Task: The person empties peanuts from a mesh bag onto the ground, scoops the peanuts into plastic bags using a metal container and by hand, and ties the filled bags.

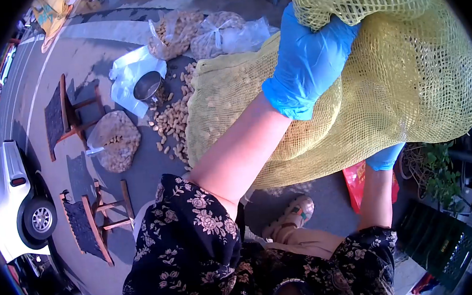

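A big yellow mesh sack (391, 80) hangs across the right half of the view. My left hand (312, 55), in a blue glove, grips a bunched fold of it near the top, fingers curled into the netting. Lower down, my right hand (386, 156), also gloved in blue, goes behind the sack; its fingers are hidden by the mesh. Loose peanuts (173, 124) lie on the ground beside the sack's left edge. A metal bowl (148, 86) rests among them at the edge of a pale plastic bag (130, 72).
Clear bags of peanuts stand at the back (174, 33) and left (116, 140). Two wooden folding stools (72, 113) (95, 222) are on the left, with a white car (12, 198) beyond. At right are a red packet (355, 185), plants (443, 173) and a dark green crate (440, 242).
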### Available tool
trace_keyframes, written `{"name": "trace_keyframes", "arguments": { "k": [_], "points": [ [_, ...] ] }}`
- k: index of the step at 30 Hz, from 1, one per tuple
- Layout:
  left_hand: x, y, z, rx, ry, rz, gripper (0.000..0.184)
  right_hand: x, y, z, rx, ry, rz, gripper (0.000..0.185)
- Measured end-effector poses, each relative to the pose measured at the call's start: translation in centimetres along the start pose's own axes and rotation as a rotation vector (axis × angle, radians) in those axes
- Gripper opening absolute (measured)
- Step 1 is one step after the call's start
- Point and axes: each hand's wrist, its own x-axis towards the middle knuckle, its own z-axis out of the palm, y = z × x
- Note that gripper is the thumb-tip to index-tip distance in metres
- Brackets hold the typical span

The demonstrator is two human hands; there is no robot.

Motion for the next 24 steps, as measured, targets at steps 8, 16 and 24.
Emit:
{"name": "trace_keyframes", "arguments": {
  "k": [8, 16, 24],
  "points": [
    [-14.2, -13.9, -6.5, 0.57, -0.324, -0.659, 0.059, 4.6, 7.7, -5.4, -0.069, -0.103, 0.242, 0.045],
    [-20.3, -14.4, -9.3, 1.109, -1.551, -0.845, 0.082, 8.1, 11.3, -15.5, -1.718, -0.342, 0.205, 0.035],
    [-8.0, -8.8, -22.9, 1.188, -0.87, -0.953, 0.039, 3.1, 9.5, -2.8, -2.237, -0.439, -0.574, 0.035]
  ]
}}
